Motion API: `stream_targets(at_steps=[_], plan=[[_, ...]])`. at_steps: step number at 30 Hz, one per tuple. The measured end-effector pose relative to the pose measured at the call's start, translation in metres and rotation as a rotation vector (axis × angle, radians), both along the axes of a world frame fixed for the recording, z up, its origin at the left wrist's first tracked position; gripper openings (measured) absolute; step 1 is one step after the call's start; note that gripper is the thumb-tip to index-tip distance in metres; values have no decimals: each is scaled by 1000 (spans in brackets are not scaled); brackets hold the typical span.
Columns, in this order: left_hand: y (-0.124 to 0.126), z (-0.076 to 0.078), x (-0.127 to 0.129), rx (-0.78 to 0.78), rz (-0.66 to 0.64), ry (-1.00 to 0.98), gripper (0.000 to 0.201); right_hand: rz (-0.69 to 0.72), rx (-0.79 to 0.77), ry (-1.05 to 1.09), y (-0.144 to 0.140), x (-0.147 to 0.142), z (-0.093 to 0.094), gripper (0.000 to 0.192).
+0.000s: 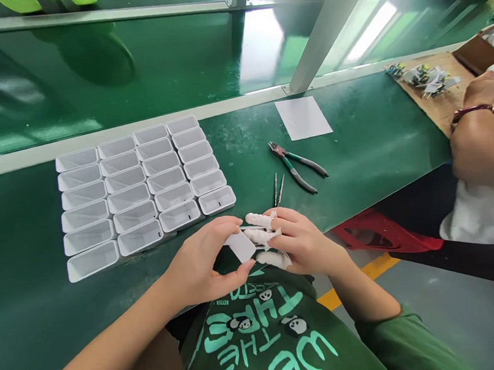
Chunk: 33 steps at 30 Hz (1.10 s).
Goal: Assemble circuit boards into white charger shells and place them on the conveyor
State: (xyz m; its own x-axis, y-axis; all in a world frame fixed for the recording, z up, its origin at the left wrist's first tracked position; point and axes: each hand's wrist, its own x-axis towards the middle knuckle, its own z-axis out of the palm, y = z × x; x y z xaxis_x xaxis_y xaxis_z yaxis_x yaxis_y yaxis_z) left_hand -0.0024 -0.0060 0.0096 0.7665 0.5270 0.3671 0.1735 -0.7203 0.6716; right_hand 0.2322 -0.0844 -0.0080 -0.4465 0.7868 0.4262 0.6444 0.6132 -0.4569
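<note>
While both hands grip one white casing (241, 246) at the worktop (366, 137) edge, left hand (202, 264) pinching its corner, right hand (295, 241) closed round its end, twenty-three empty casings (141, 189) lie arrayed nearby; tweezers (278, 189) and pliers (298, 164) lie untouched.

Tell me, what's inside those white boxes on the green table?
The white boxes look empty: only bare white walls and floors show. The near walls hide part of each floor.

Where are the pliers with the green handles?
In the head view, the pliers lie on the green table, right of the white shells, just below the white paper sheet and beside the tweezers.
</note>
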Motion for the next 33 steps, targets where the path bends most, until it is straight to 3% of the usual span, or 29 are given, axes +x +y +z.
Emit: stream_targets(at_steps=[2, 5, 9, 18, 24, 29, 33], plan=[[0, 0, 0, -1, 7, 4, 48, 24, -26, 6, 0, 1, 3, 16], [1, 0, 0, 2, 15, 5, 47, 75, -60, 177, -2, 6, 8, 21], [0, -1, 0, 3, 11, 9, 47, -6, -1, 335, -11, 12, 10, 25], [0, -1, 2, 0, -12, 1, 46, -95, 12, 72, -16, 2, 0, 26], [-3, -3, 2, -38, 2, -10, 54, -161, 88, 308, -17, 2, 11, 50], [-3, -1, 3, -62, -20, -17, 55, -250, 50, 210, -14, -6, 8, 71], [-1, -4, 3, -47, -6, -106, 66, -252, -28, 80, -13, -16, 7, 59]])
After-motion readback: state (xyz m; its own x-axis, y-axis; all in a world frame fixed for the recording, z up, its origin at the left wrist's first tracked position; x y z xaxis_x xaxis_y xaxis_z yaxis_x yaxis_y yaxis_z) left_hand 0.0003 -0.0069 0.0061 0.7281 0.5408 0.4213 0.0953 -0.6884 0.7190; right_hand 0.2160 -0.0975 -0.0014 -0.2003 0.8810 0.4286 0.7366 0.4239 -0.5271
